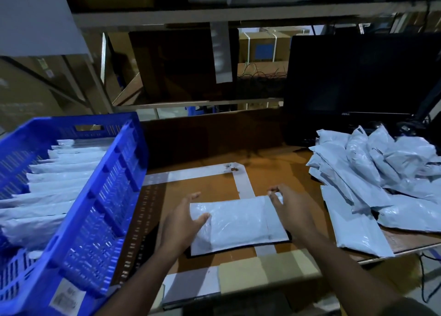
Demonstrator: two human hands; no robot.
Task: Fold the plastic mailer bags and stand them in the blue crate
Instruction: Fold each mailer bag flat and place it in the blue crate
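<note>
A pale grey mailer bag [235, 222] lies flat on the cardboard-covered table in front of me. My left hand [182, 219] grips its left edge, thumb on top. My right hand [290, 208] pinches the bag's upper right corner, where a flap is turned over. The blue crate [105, 196] stands at the left, and several folded mailers [55, 179] stand upright in a row inside it. A loose pile of unfolded mailers [381, 172] lies at the right of the table.
A dark monitor [358, 84] stands behind the pile at the back right. White tape strips [243, 182] mark a rectangle on the table. Shelving with cardboard boxes [262, 45] rises behind. The table's front edge [262, 270] is near my forearms.
</note>
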